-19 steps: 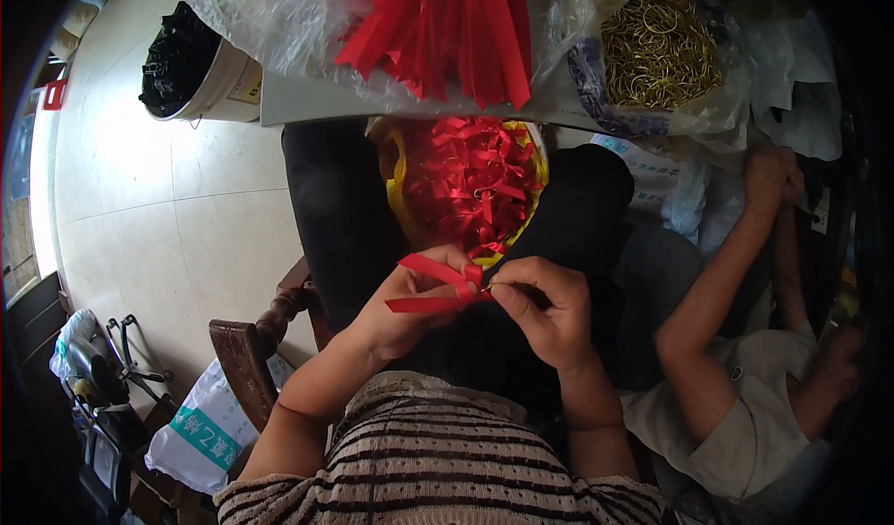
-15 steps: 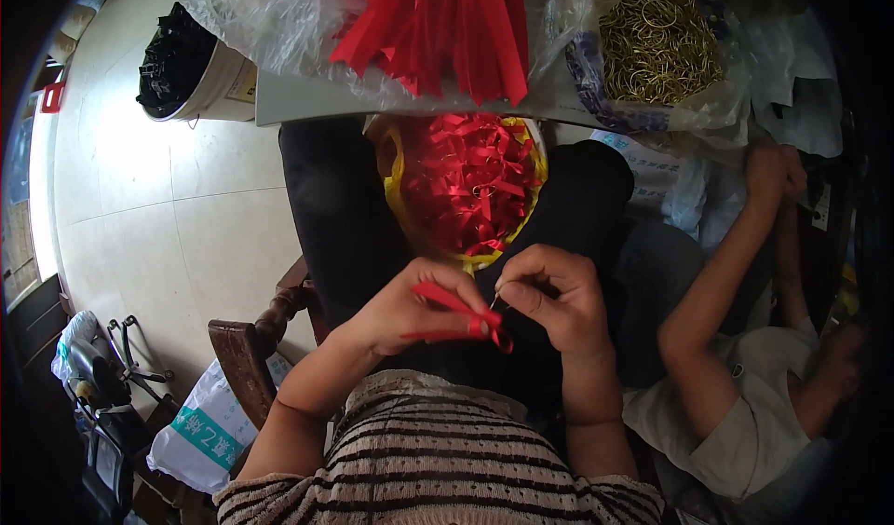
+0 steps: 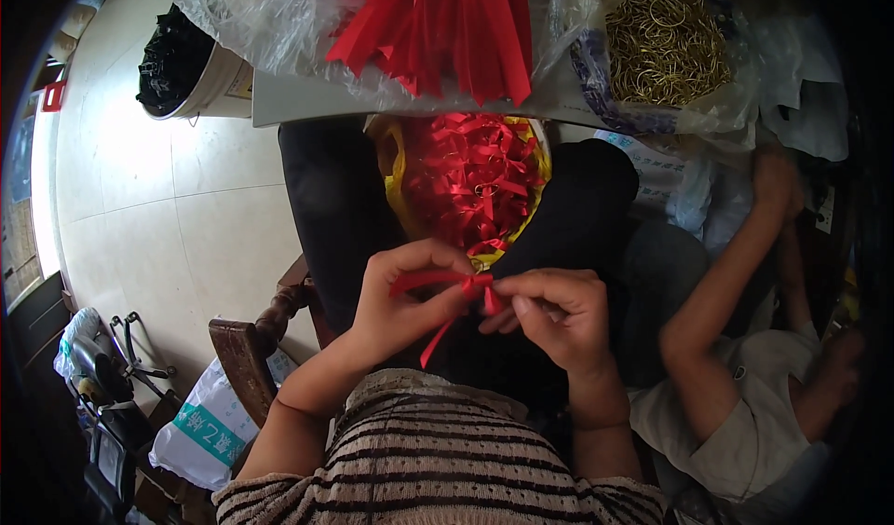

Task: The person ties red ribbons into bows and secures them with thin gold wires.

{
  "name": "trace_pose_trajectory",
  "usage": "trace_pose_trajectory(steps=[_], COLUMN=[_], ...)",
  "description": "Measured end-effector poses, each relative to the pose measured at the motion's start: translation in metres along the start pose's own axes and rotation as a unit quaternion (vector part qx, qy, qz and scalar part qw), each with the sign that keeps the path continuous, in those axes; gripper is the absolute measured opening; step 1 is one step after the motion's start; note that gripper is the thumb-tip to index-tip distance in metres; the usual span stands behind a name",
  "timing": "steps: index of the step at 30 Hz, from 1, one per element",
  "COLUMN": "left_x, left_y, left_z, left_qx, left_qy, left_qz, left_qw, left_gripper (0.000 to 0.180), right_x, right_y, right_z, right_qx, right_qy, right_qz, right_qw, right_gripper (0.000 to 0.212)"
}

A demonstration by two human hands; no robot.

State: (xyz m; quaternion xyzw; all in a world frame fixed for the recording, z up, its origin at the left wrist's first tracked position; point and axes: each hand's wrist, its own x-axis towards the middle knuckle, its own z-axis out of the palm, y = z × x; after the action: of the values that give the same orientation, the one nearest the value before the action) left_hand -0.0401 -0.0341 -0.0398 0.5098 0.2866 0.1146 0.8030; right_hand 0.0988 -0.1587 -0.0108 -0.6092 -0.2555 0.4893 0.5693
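Note:
Over my lap, my left hand (image 3: 410, 292) pinches a red ribbon (image 3: 433, 343), one tail of which hangs down below the fingers. My right hand (image 3: 559, 313) grips the looped, knotted part of the same ribbon between thumb and forefinger. A gold ring (image 3: 479, 265) shows at the top of the knot, just above the fingertips. Between my knees, beyond both hands, a yellow-lined container (image 3: 396, 176) holds a heap of red ribbon bows (image 3: 475, 176), some with gold rings on them.
Long red ribbons (image 3: 447, 31) lie on plastic film on the table (image 3: 279, 101). Right of them, a plastic-lined box holds many gold rings (image 3: 666, 40). A bucket (image 3: 219, 82) with a black bag stands at left. Another person's arm (image 3: 717, 292) is close on my right.
My left hand has turned, and the ribbon is now drawn into a looped knot with a tail hanging down. My right fingers have closed on the ribbon, and the gold ring shows above it.

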Motion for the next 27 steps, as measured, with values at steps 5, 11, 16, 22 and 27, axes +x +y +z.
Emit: trace_pose_trajectory(steps=[5, 11, 16, 22, 27], left_x=[0.003, -0.002, -0.006, -0.007, -0.004], left_y=[0.001, -0.001, -0.001, -0.013, -0.006], left_z=[-0.005, -0.014, 0.004, 0.004, 0.005], left_qx=[0.081, -0.027, 0.007, 0.006, 0.19], left_qy=[-0.131, -0.245, -0.136, -0.004, -0.025], left_qz=[0.093, -0.02, -0.005, 0.076, 0.175], left_qw=[0.984, 0.969, 0.991, 0.997, 0.966], left_gripper=[0.011, 0.015, 0.02, 0.015, 0.013], right_x=[-0.003, -0.008, -0.012, -0.016, -0.007], right_y=[0.002, 0.001, 0.012, 0.018, 0.011], right_z=[-0.005, -0.002, 0.004, 0.01, 0.01], right_qx=[-0.031, -0.101, -0.2, -0.076, -0.265], right_qy=[-0.068, -0.107, -0.051, 0.038, 0.062], right_qz=[-0.001, -0.027, -0.095, -0.129, -0.232], right_qw=[0.997, 0.989, 0.974, 0.988, 0.934], right_gripper=[0.007, 0.01, 0.01, 0.013, 0.012])
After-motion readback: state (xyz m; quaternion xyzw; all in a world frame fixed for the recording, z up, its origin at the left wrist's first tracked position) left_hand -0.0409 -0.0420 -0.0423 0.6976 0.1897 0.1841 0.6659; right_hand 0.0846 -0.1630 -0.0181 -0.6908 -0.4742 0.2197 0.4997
